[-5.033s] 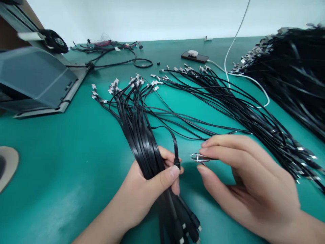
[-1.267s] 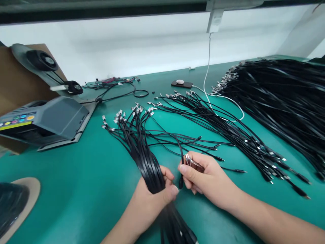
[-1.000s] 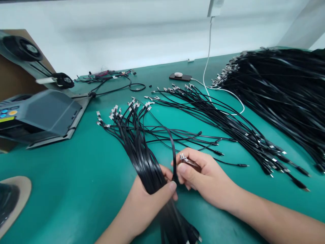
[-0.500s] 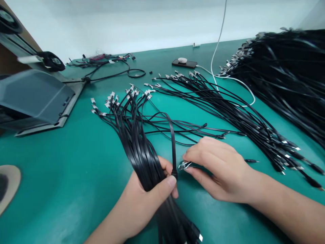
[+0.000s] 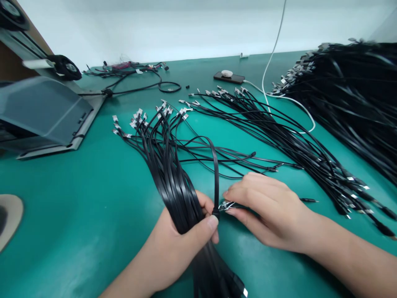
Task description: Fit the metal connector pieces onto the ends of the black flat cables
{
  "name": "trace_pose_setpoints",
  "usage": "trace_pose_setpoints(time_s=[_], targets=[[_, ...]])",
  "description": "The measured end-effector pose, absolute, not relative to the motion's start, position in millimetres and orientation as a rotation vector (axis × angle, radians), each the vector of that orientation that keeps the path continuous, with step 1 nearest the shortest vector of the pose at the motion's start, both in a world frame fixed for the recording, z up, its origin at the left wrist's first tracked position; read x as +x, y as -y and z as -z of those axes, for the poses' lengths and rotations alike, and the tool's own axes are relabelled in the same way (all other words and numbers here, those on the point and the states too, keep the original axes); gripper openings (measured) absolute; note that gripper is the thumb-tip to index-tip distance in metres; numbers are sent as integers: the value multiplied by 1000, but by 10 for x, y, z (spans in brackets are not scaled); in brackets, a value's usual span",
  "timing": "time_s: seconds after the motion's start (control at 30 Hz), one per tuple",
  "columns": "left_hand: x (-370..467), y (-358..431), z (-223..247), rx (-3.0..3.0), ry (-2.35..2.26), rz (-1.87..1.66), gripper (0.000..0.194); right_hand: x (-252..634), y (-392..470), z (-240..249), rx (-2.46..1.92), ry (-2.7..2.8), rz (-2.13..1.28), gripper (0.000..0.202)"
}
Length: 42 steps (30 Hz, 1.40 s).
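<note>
My left hand is closed round a thick bundle of flat black cables. Silver USB plugs show at the bundle's far ends, and more cable ends hang below the hand. One cable loops out above the rest; its black moulded collar is pinched at my thumb. My right hand is closed on a small shiny metal tool, which resembles nail clippers, mostly hidden by the fingers. Its tip points left, right beside the collar; whether they touch I cannot tell.
Loose black cables lie behind my hands, with another spread bunch to the right. A large cable pile fills the far right. At the back rests a phone with a white cord. A grey-covered machine stands left.
The metal tool's tip has come slightly closer to the collar. My left hand keeps its hold on the bundle. The whole view has shifted slightly.
</note>
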State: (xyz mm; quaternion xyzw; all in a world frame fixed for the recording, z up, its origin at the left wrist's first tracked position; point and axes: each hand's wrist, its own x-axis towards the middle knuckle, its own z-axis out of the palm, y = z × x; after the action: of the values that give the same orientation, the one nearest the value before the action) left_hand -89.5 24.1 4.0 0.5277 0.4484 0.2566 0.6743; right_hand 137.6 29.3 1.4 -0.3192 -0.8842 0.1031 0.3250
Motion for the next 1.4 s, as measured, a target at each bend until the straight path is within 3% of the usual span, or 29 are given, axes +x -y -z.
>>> trace_pose_setpoints(time_s=[0.83,1.17,1.4], targets=[[-888,-243,-17,1227,-1019,-591,24,1389,-301,-25,-868,2290,-373,10],[-884,-243,-28,1224,-1025,-607,24,1299,-257,-103,-966,1822,-910,10],[-832,-249,8,1155,-840,-793,10,1266,-230,-94,-972,1913,-813,6]])
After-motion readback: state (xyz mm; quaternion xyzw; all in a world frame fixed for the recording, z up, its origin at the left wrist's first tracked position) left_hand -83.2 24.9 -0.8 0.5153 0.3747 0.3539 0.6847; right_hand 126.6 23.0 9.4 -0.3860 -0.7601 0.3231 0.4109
